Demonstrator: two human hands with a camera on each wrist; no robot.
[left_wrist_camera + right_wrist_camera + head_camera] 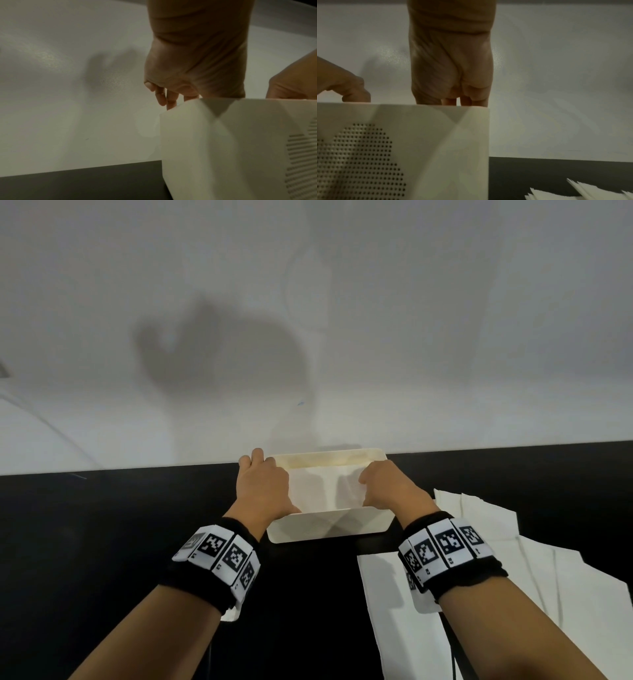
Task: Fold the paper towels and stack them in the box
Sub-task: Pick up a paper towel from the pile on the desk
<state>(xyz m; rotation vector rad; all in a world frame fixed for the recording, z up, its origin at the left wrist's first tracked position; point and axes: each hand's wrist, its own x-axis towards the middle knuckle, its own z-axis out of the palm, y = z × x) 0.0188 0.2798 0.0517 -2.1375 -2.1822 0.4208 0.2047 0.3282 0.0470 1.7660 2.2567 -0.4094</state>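
Item: cream box (329,525) (perforated front wall) at the far edge of the black bench (102,542), against the wall, a folded paper towel (322,491) inside. We see left hand (262,487) and right hand (387,486) reaching in; whether their fingers pinch the towel, we cannot tell. Loose paper towels (513,570) lie right of the box.

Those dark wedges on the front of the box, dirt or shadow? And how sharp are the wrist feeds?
Head view: the wedges on the box look like shadows cast by the forearms, not dirt. Left wrist view: dim, with the box wall soft and blurred. Right wrist view: also dim, the perforated wall out of focus.
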